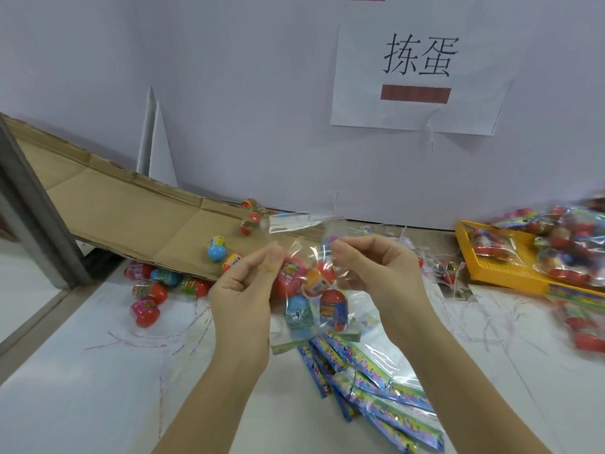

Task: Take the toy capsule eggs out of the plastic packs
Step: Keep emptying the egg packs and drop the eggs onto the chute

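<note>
The step in hand is the opening of one pack. The clear plastic pack [304, 244] is held in the air just to the right of the low end of the cardboard ramp [131, 204], and the toy capsule eggs [319, 278] are inside it, gathered in its lower part. The left hand [244, 286] pinches the film at the top of the pack between thumb and fingertips. The right hand [376, 273] pinches the same top edge a little further from the ramp, also with thumb against fingers. The film between the two pinches looks stretched, so I judge that the person is pulling the mouth apart. I cannot tell if it is already open. Several loose eggs [216, 249] lie on the lower part of the ramp, and more lie on the table [82, 355] just below its low edge, so a part of the work seems done. A heap of flat printed wrappers [376, 394] lies in front of the ramp's low end, nearer to the person. A yellow tray [510, 273] with full packs [573, 240] stands well to the right of the ramp, so much work remains. The next move probably calls for a wider opening and then for tipping the pack toward the ramp. The film is thin and slippery, so both pinches must be firm, and the eggs may roll when they drop.
</note>
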